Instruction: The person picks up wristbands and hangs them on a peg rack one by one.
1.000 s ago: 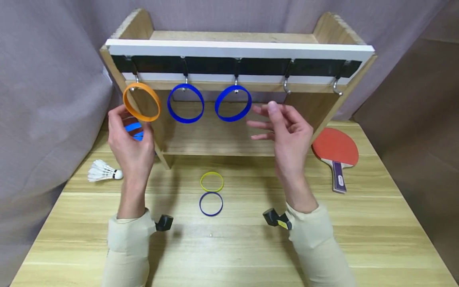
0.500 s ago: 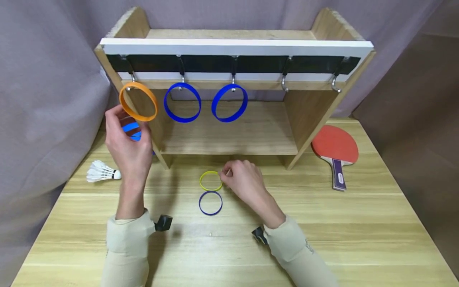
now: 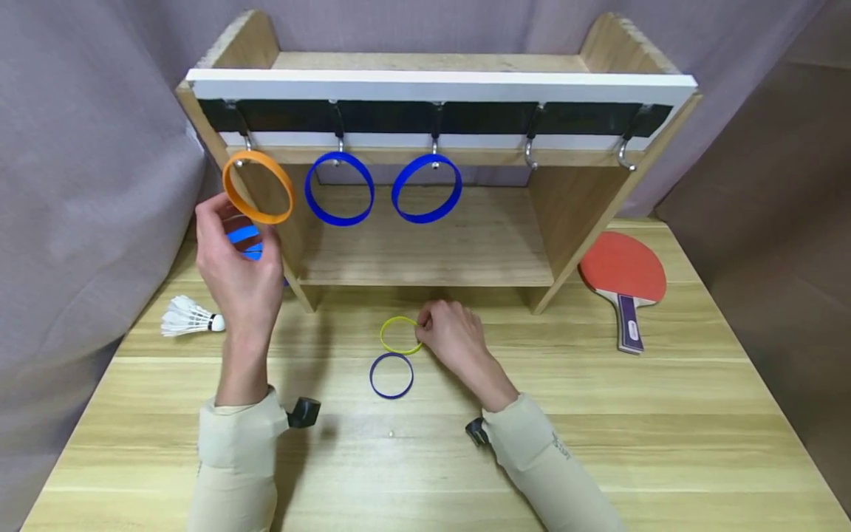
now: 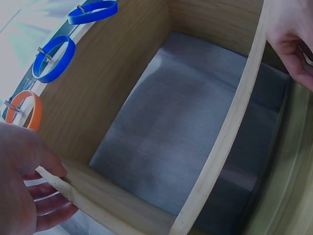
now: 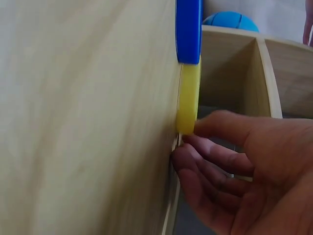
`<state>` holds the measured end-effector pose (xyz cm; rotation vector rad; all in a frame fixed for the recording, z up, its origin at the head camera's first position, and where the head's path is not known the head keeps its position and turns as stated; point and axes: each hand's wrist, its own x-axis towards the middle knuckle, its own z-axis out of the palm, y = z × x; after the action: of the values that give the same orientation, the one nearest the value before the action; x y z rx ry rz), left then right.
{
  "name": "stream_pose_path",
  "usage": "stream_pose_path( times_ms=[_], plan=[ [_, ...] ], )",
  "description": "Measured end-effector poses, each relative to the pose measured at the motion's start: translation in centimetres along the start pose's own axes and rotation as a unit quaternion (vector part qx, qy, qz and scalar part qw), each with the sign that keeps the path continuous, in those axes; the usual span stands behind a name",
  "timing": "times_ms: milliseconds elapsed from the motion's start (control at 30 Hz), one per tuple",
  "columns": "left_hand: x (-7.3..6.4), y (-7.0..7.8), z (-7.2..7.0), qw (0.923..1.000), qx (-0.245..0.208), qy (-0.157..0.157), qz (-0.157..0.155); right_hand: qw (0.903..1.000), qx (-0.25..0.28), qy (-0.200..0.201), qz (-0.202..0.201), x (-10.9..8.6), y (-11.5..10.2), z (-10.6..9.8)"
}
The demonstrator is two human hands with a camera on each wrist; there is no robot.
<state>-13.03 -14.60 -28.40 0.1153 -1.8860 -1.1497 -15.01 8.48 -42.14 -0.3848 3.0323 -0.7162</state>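
Note:
My left hand (image 3: 241, 258) holds the left side panel (image 4: 63, 188) of a wooden shelf, thumb inside and fingers outside. My right hand (image 3: 453, 336) pinches the right edge of a yellow wristband (image 3: 383, 338) lying on the table; in the right wrist view, thumb and fingertips meet the end of the yellow band (image 5: 187, 105). A dark blue wristband (image 3: 372, 386) lies just in front of it. From the shelf's hooks hang an orange wristband (image 3: 282, 214) and two blue wristbands, one on the second hook (image 3: 340, 221) and one on the third (image 3: 425, 218).
Two bare hooks, the fourth (image 3: 531, 157) and fifth (image 3: 626, 159), are at the right of the rail. A shuttlecock (image 3: 189, 318) lies left of the shelf, near a blue ball (image 3: 246, 236) partly behind my left hand. A red table tennis bat (image 3: 623, 270) lies at the right.
My right hand has come down from beside the third hook to the yellow wristband, which has slid slightly right, away from its place behind the dark blue one. The left hand stays on the panel.

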Motion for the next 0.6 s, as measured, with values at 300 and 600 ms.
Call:
stream_pose_path(
  times_ms=[300, 600],
  plan=[
    [-0.1, 0.0, -0.1, 1.0, 0.0, -0.001, 0.0, 0.999, 0.002, 0.044, -0.011, -0.1, 0.4, -0.4],
    [-0.1, 0.0, 0.0, 1.0, 0.0, 0.0, 0.004, 0.9864, 0.066, 0.043, -0.144, -0.8, -1.4, -2.1]
  ],
)
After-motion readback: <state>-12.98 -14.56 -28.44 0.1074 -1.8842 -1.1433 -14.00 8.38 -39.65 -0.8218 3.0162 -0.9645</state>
